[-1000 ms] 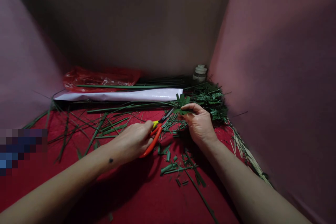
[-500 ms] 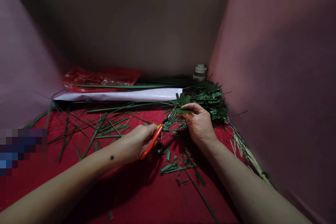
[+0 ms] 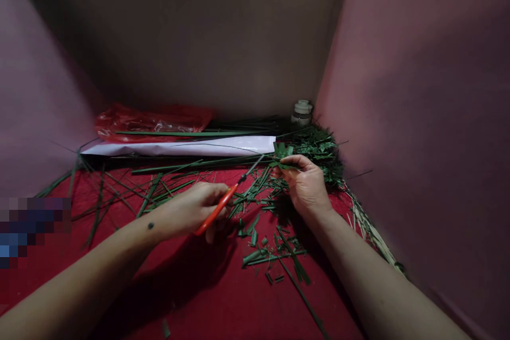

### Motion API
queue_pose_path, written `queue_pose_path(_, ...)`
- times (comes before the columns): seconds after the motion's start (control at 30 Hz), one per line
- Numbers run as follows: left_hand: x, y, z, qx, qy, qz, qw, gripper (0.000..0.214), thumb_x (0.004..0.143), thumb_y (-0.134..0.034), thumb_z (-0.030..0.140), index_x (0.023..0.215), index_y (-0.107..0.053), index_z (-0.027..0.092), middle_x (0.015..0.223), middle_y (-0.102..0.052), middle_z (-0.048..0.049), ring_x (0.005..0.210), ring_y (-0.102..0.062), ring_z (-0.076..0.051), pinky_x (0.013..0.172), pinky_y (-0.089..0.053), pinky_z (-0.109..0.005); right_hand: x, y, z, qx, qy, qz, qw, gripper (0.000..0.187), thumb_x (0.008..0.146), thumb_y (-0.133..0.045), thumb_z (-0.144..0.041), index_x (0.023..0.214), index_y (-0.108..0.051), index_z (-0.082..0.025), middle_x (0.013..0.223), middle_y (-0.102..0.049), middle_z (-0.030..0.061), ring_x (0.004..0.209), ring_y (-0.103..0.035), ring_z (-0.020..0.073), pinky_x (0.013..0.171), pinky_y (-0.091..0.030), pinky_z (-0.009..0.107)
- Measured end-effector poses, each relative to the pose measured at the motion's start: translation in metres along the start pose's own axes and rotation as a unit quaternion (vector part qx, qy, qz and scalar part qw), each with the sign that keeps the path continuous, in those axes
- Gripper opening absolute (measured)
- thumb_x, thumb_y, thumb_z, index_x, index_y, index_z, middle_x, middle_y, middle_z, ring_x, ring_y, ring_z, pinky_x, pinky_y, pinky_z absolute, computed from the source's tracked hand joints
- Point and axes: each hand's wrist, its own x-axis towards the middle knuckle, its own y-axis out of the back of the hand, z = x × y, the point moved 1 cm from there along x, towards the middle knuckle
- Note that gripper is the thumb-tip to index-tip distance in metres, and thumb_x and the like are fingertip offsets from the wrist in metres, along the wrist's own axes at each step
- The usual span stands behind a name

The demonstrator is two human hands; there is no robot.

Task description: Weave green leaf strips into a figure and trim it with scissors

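Note:
My left hand (image 3: 203, 204) is closed around a pair of scissors (image 3: 217, 210) with orange-red handles. Their blades point up and to the right, a little apart from what the other hand holds. Between thumb and fingers, my right hand (image 3: 308, 183) pinches a woven green leaf piece (image 3: 283, 154) with short strip ends standing up from it. Below both hands, cut green leaf scraps (image 3: 255, 255) lie scattered over the red surface (image 3: 191, 287). Behind the right hand is a pile of similar dark green woven pieces (image 3: 324, 154).
A long white wrapper (image 3: 191, 146) lies across the back, with a crumpled red plastic bag (image 3: 155, 118) behind it. A small lidded jar (image 3: 302, 112) stands in the back right corner. Long green strips (image 3: 151, 194) lie at left, pale thin sticks (image 3: 376, 231) along the right wall.
My left hand has drawn the scissors back, down and to the left, away from the woven leaf piece. My right hand has tilted the piece slightly and shifted a little right.

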Motion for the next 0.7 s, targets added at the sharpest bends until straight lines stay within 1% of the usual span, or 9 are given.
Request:
queue_pose_path(0.07, 0.001, 0.005, -0.004, -0.023, -0.026, 0.071, 0.997, 0.015, 0.077, -0.050, 0.031, 0.073, -0.042, 0.019, 0.057, -0.056, 0.0031, 0.046, -0.056, -0.012, 0.042, -0.038, -0.019, 0.001, 0.000, -0.001, 0.007, -0.006, -0.003, 1.000, 0.018, 0.056, -0.070, -0.014, 0.070, -0.059, -0.015, 0.060, -0.060, -0.0013, 0.057, -0.059, 0.0125, 0.058, -0.046, 0.025)
queue_pose_path(0.13, 0.005, 0.006, -0.008, -0.026, -0.068, 0.164, 0.984, 0.016, 0.075, -0.053, 0.032, 0.074, -0.044, 0.019, 0.060, -0.056, 0.0029, 0.047, -0.055, -0.011, 0.043, -0.038, -0.019, 0.000, 0.000, -0.002, 0.007, -0.008, -0.010, 1.000, 0.018, 0.057, -0.069, -0.014, 0.071, -0.059, -0.015, 0.060, -0.060, -0.0010, 0.057, -0.059, 0.0129, 0.058, -0.046, 0.026)
queue_pose_path(0.23, 0.011, 0.000, -0.011, 0.034, -0.118, 0.298, 0.947, 0.015, 0.072, -0.055, 0.031, 0.079, -0.049, 0.019, 0.063, -0.058, 0.0021, 0.050, -0.053, -0.010, 0.045, -0.037, -0.020, -0.003, -0.001, -0.002, -0.002, 0.001, -0.031, 1.000, 0.019, 0.059, -0.068, -0.013, 0.076, -0.060, -0.016, 0.062, -0.061, -0.0008, 0.057, -0.059, 0.0132, 0.059, -0.047, 0.027)
queue_pose_path(0.3, 0.014, -0.004, -0.012, 0.095, -0.134, 0.339, 0.926, 0.012, 0.073, -0.053, 0.029, 0.080, -0.050, 0.019, 0.064, -0.059, 0.0020, 0.051, -0.052, -0.010, 0.047, -0.036, -0.019, -0.005, -0.003, -0.002, 0.006, -0.007, -0.041, 0.999, 0.020, 0.061, -0.068, -0.013, 0.079, -0.059, -0.016, 0.065, -0.063, -0.0001, 0.058, -0.060, 0.0132, 0.058, -0.048, 0.027)
queue_pose_path(0.4, 0.014, -0.006, -0.012, 0.203, -0.146, 0.338, 0.907, 0.007, 0.076, -0.049, 0.026, 0.076, -0.047, 0.019, 0.059, -0.054, 0.0035, 0.049, -0.046, -0.008, 0.047, -0.032, -0.019, -0.005, -0.006, -0.003, 0.057, -0.062, -0.037, 0.996, 0.023, 0.059, -0.070, -0.012, 0.079, -0.058, -0.016, 0.070, -0.066, 0.0020, 0.058, -0.061, 0.0143, 0.057, -0.049, 0.027)
queue_pose_path(0.47, 0.013, -0.004, -0.012, 0.282, -0.150, 0.316, 0.893, 0.009, 0.078, -0.046, 0.027, 0.073, -0.044, 0.020, 0.056, -0.050, 0.0041, 0.047, -0.043, -0.008, 0.046, -0.029, -0.020, -0.004, -0.006, -0.005, 0.091, -0.096, -0.031, 0.991, 0.025, 0.056, -0.070, -0.008, 0.077, -0.058, -0.015, 0.073, -0.067, 0.0034, 0.059, -0.062, 0.0157, 0.058, -0.051, 0.028)
queue_pose_path(0.53, 0.012, 0.000, -0.012, 0.350, -0.152, 0.282, 0.880, 0.013, 0.081, -0.042, 0.029, 0.073, -0.044, 0.020, 0.057, -0.051, 0.0029, 0.047, -0.043, -0.009, 0.047, -0.029, -0.021, -0.001, -0.005, -0.006, 0.115, -0.115, -0.025, 0.986, 0.025, 0.055, -0.069, -0.005, 0.075, -0.059, -0.014, 0.073, -0.067, 0.0044, 0.060, -0.062, 0.0163, 0.059, -0.052, 0.029)
queue_pose_path(0.63, 0.015, 0.007, -0.017, 0.436, -0.121, 0.217, 0.865, 0.021, 0.084, -0.037, 0.036, 0.079, -0.048, 0.019, 0.063, -0.058, -0.0016, 0.051, -0.049, -0.012, 0.050, -0.030, -0.023, 0.002, -0.001, -0.008, 0.134, -0.128, -0.027, 0.982, 0.021, 0.057, -0.067, -0.004, 0.075, -0.061, -0.012, 0.077, -0.067, 0.0062, 0.062, -0.062, 0.0151, 0.061, -0.053, 0.028)
queue_pose_path(0.7, 0.018, 0.010, -0.022, 0.481, -0.088, 0.190, 0.851, 0.028, 0.085, -0.035, 0.041, 0.083, -0.052, 0.020, 0.066, -0.061, -0.0041, 0.054, -0.054, -0.014, 0.050, -0.029, -0.024, 0.003, 0.000, -0.009, 0.138, -0.137, -0.038, 0.980, 0.020, 0.058, -0.066, -0.003, 0.076, -0.062, -0.010, 0.081, -0.068, 0.0075, 0.064, -0.062, 0.0146, 0.063, -0.053, 0.026)
